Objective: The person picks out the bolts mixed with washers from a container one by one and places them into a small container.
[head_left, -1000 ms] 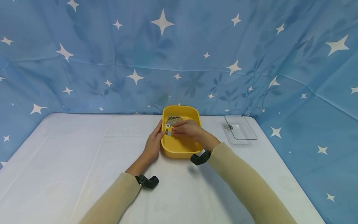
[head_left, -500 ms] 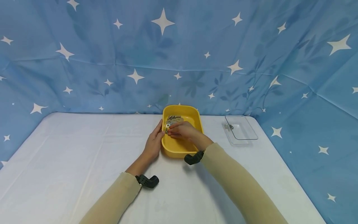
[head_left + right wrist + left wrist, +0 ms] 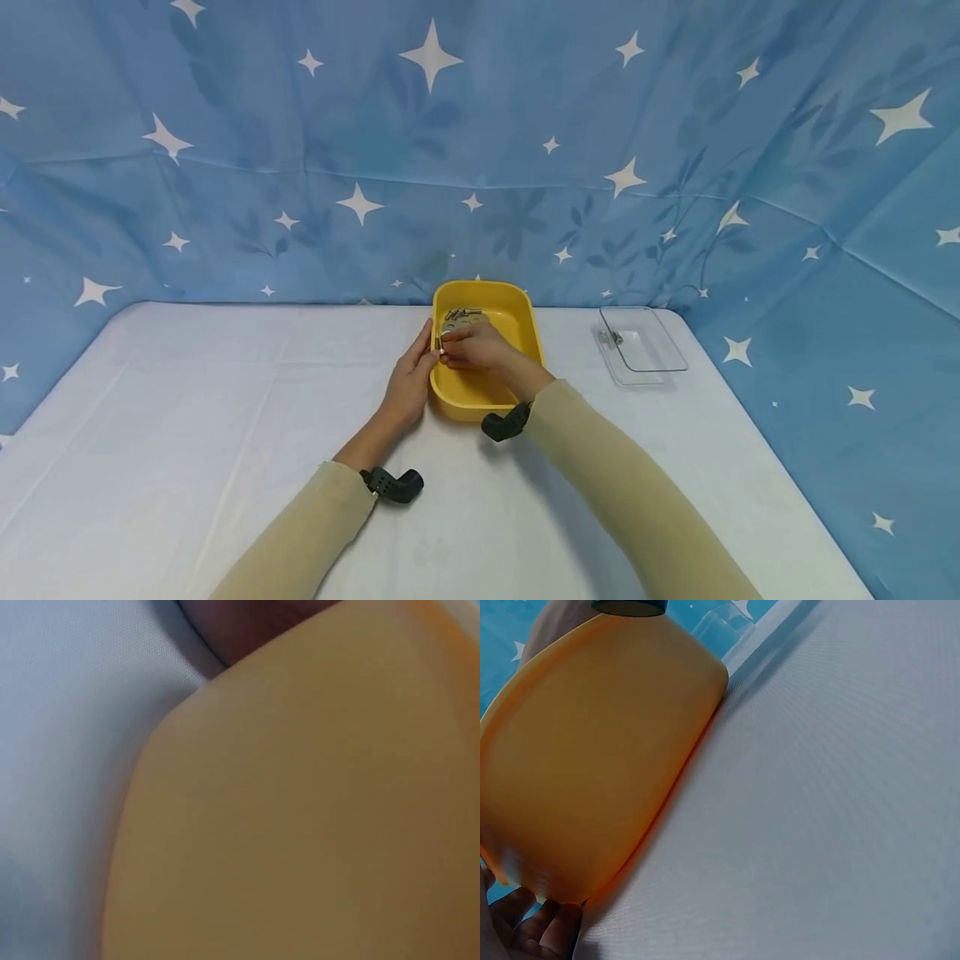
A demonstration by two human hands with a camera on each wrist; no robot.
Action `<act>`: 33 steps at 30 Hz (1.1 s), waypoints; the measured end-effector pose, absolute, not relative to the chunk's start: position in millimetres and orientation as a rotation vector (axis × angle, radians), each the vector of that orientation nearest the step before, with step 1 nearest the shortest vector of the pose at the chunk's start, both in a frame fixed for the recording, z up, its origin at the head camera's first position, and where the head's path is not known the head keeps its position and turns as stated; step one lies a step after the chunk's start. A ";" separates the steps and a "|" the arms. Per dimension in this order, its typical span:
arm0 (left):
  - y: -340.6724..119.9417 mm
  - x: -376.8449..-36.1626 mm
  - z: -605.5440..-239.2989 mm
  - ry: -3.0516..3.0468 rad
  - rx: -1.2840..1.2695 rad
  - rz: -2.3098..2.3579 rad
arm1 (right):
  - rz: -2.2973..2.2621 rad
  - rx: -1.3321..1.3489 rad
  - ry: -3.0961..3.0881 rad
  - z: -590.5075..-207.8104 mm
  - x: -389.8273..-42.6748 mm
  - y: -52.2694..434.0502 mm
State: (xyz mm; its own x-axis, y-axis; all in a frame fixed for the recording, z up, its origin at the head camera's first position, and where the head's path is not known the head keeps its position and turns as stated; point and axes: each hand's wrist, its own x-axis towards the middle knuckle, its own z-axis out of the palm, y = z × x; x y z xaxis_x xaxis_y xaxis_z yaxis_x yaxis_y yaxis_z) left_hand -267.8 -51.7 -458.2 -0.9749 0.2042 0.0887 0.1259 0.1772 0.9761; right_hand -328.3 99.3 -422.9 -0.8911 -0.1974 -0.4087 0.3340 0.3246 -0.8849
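My left hand (image 3: 411,385) rests flat against the yellow tub (image 3: 517,321) to steady it on the counter (image 3: 187,433) while my right hand (image 3: 474,348) pinches a small metal piece (image 3: 443,348) inside.

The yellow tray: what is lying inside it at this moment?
Inside the yellow tray, small metal parts lie at the far left, probably bolts and a washer. The right hand reaches in and covers whatever lies beneath it. The near part of the floor looks bare.
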 end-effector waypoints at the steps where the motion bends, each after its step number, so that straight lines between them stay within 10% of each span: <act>1: -52.1 -265.0 -453.4 2.360 0.332 1.942 | -1.594 0.113 2.158 -423.5 -328.4 99.0; 33: -51.9 -253.5 -436.1 2.359 0.318 1.953 | -1.624 0.075 2.319 -399.0 -313.5 128.9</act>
State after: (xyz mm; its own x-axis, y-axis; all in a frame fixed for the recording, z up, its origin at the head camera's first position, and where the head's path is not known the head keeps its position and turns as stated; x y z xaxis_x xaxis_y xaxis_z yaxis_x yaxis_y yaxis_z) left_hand -253.5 -51.9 -436.1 -0.9767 0.1979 0.0830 0.1185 0.1747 0.9775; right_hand -313.5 128.9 -399.0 -0.9512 -0.1321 -0.2789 0.2168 0.3569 -0.9086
